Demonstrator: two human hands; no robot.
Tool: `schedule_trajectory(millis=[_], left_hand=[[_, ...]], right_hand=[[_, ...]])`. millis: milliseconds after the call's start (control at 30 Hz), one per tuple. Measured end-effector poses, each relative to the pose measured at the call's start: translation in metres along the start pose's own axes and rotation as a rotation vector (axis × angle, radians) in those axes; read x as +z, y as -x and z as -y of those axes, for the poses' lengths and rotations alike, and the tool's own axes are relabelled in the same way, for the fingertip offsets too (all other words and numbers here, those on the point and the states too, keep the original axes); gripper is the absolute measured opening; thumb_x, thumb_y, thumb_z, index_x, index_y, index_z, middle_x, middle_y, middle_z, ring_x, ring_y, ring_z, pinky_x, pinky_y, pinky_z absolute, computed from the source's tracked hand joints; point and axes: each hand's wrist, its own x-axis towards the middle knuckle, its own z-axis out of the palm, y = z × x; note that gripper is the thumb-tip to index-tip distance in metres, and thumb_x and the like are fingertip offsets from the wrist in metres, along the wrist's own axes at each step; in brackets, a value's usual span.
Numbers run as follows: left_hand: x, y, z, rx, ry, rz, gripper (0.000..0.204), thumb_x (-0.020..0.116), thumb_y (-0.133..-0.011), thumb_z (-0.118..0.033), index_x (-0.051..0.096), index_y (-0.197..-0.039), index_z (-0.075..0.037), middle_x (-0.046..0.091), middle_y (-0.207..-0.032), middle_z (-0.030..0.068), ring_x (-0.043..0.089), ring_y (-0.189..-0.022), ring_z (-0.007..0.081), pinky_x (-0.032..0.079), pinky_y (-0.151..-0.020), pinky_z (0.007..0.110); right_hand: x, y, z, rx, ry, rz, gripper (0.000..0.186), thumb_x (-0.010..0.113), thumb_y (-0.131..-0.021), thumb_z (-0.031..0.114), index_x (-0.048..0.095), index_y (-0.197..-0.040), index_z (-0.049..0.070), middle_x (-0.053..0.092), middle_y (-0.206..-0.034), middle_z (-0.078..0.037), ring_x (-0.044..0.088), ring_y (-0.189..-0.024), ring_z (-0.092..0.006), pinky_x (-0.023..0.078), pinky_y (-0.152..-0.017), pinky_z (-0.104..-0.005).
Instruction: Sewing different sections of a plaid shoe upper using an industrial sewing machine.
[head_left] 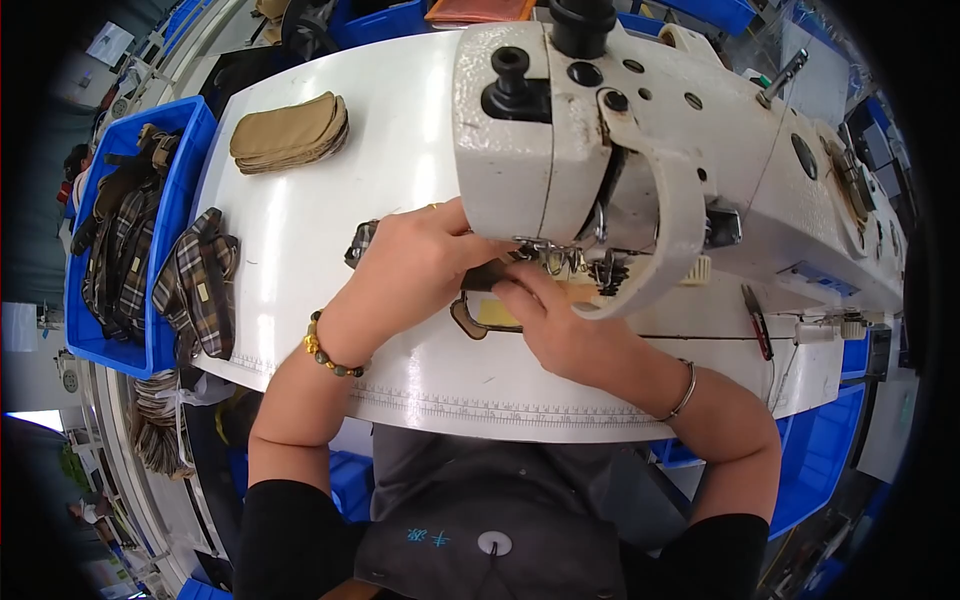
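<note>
A white sewing machine (505, 165) stands over the white table, and both hands meet just below its needle area. My left hand (415, 258) is closed on a dark brown fabric piece (484, 276), fingers reaching under the machine head. From the other side my right hand (570, 335) pinches the same piece near the presser foot. A bit of plaid fabric (360, 240) shows beyond my left hand. Beneath the hands lies a dark strip with a tan-edged rounded end (467, 318). The needle and the fabric's far end are hidden by fingers and machine parts.
A stack of tan fabric pieces (290, 133) lies at the back left of the table. Plaid pieces (200, 280) lie by a blue bin (190, 150) filled with more. Red-and-black thread snips (758, 322) rest at right. A printed ruler (490, 411) runs along the front edge.
</note>
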Motion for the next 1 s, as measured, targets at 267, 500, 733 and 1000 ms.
schedule_trajectory(millis=[267,500,733,1000], left_hand=[[0.007,-0.001,0.013,0.038,-0.001,-0.04,0.027,0.069,-0.064,-0.003,0.081,-0.086,-0.016,0.071,-0.09,-0.0003,0.068,-0.083,0.02,0.053,-0.064,0.033],[0.01,0.005,-0.01,0.027,-0.174,0.197,0.029,0.075,-0.066,-0.018,0.075,-0.095,-0.014,0.068,-0.091,-0.0022,0.064,-0.096,0.0184,0.047,-0.095,0.038],[0.022,0.008,-0.013,0.174,-0.133,0.138,0.029,0.075,-0.065,-0.019,0.076,-0.093,-0.014,0.067,-0.089,-0.0037,0.064,-0.095,0.0145,0.048,-0.091,0.035],[0.014,0.003,-0.006,0.116,-0.087,0.141,0.026,0.073,-0.068,-0.013,0.078,-0.093,-0.014,0.07,-0.087,-0.0023,0.067,-0.091,0.0189,0.049,-0.087,0.035]], right_hand=[[-0.012,0.005,0.018,-0.067,-0.403,0.181,0.018,0.066,-0.08,0.013,0.067,-0.097,0.01,0.054,-0.092,-0.001,0.064,-0.068,-0.0148,0.047,-0.045,-0.0303],[-0.017,0.003,0.005,-0.216,-0.188,-0.128,0.014,0.07,-0.078,0.015,0.066,-0.091,0.011,0.064,-0.085,0.001,0.061,-0.066,-0.0085,0.042,-0.043,-0.0237],[-0.027,-0.002,0.005,-0.205,-0.06,-0.308,0.015,0.071,-0.074,0.012,0.066,-0.088,0.01,0.07,-0.087,-0.001,0.061,-0.065,-0.0083,0.043,-0.046,-0.0241],[-0.009,0.017,0.002,0.054,-0.003,0.027,0.019,0.067,-0.074,0.009,0.068,-0.093,0.007,0.072,-0.087,-0.006,0.058,-0.048,-0.0146,0.044,-0.042,-0.0286]])
